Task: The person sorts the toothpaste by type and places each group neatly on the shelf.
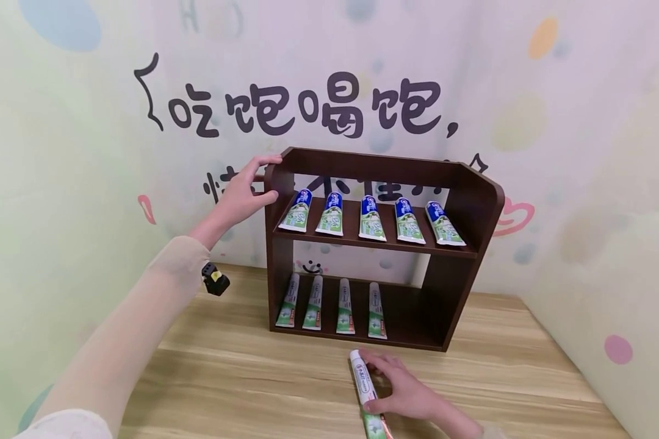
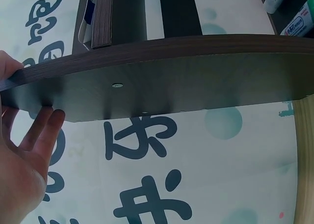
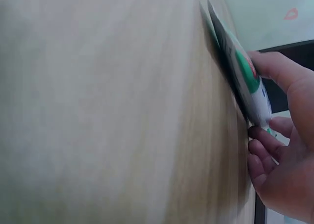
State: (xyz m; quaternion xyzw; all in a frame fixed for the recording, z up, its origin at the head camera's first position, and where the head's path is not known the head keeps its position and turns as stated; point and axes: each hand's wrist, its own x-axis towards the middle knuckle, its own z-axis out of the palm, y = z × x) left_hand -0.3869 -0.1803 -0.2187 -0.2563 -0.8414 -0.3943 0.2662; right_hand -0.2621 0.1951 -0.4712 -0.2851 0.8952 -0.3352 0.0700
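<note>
My left hand (image 1: 238,198) grips the upper left side panel of a dark brown two-tier shelf (image 1: 373,167). In the left wrist view its fingers (image 2: 44,131) press one face of that panel (image 2: 196,82), thumb across the edge. Below the shelf's front edge, my right hand (image 1: 409,393) holds a white and green toothpaste tube (image 1: 364,384) between thumb and fingers, cap toward the shelf. The right wrist view shows this tube (image 3: 252,89) tilted close over the wooden tabletop (image 3: 147,111).
Several blue and green toothpaste tubes (image 1: 370,219) lie in a row on the upper tier. Several slimmer grey, green-ended tubes (image 1: 344,308) line the lower tier, left to centre. A patterned fabric wall (image 1: 598,183) with black lettering surrounds the table.
</note>
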